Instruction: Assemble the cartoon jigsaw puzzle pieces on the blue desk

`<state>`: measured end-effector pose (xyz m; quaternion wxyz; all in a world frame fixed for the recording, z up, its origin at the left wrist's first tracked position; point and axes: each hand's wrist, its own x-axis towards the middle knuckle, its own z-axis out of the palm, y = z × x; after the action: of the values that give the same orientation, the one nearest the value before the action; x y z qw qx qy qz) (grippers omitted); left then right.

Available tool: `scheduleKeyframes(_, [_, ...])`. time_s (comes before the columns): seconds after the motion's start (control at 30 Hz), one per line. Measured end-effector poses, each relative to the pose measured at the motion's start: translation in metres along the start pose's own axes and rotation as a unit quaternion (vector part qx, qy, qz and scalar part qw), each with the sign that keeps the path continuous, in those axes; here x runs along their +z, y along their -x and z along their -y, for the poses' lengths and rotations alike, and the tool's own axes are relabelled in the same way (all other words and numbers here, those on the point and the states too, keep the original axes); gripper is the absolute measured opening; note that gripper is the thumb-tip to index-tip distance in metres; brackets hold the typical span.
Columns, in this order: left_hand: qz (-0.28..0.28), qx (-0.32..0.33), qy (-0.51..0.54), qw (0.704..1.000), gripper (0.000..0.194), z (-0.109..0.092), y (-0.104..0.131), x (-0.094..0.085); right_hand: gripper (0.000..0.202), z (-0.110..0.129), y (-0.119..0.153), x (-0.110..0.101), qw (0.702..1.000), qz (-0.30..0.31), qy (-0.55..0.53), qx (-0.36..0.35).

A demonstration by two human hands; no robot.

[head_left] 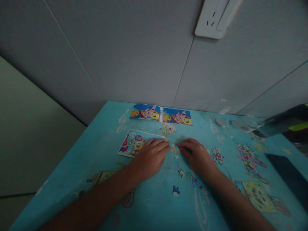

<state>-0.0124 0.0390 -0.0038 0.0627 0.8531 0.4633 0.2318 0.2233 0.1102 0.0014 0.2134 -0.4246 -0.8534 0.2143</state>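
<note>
Tabletop seen from above and forward. Your left hand (pixel 152 155) and your right hand (pixel 196 155) are apart, fingertips facing each other across a narrow gap. Small pale puzzle pieces (pixel 175 149) lie in and just below this gap; the light is dim, so whether either hand pinches one cannot be told. Your left hand covers the right part of a cartoon picture sheet (pixel 131 141). Nearer you, a few mixed pieces (pixel 182 173) lie beside your right forearm, and a dark blue piece (pixel 175 190) lies by itself. To the right of your right wrist is a small reddish cluster (pixel 218 155); beyond it spreads a larger multicoloured heap (pixel 250 157), with a dark flat strip (pixel 288 176) to its right. Two blue cartoon cards (pixel 145 112) lie side by side at the far edge of the turquoise table cover (pixel 106 125), near the wall (pixel 144 57).
</note>
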Motion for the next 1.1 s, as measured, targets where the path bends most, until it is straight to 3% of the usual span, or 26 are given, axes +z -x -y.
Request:
scheduleKeyframes(0.13, [-0.005, 0.0, 0.003, 1.0, 0.038, -0.001, 0.0, -0.001, 0.028, -0.008, 0.001, -0.013, 0.998, -0.005, 0.066, -0.012])
scheduleKeyframes(0.27, [-0.008, 0.004, 0.003, 1.0, 0.038, -0.001, 0.0, -0.001, 0.018, 0.009, 0.007, -0.021, 0.997, 0.017, 0.066, -0.02])
scheduleKeyframes(0.4, [-0.005, 0.004, -0.004, 1.0, 0.039, 0.0, 0.0, 0.0, 0.018, 0.024, 0.014, -0.014, 0.997, 0.056, 0.058, -0.006])
scheduleKeyframes(0.53, [-0.006, 0.005, -0.004, 1.0, 0.04, 0.001, 0.0, 0.001, 0.018, 0.02, 0.015, -0.007, 0.997, 0.06, 0.053, -0.004])
scheduleKeyframes(0.73, [-0.005, 0.001, 0.001, 1.0, 0.038, 0.0, 0.0, -0.001, 0.004, 0.024, 0.012, -0.012, 0.997, 0.06, -0.028, 0.046])
scheduleKeyframes(0.9, [0.0, 0.001, -0.005, 1.0, 0.04, 0.0, 0.0, -0.001, 0.023, 0.025, 0.01, -0.016, 0.989, 0.028, -0.127, 0.065])
scheduleKeyframes(1.0, [-0.006, 0.003, -0.003, 1.0, 0.04, 0.001, 0.0, -0.001, 0.024, 0.02, 0.008, -0.017, 0.984, 0.012, -0.163, 0.074])
scheduleKeyframes(1.1, [-0.007, 0.004, 0.0, 1.0, 0.04, 0.001, 0.0, 0.0, 0.023, 0.017, 0.006, -0.015, 0.973, -0.003, -0.187, 0.135])
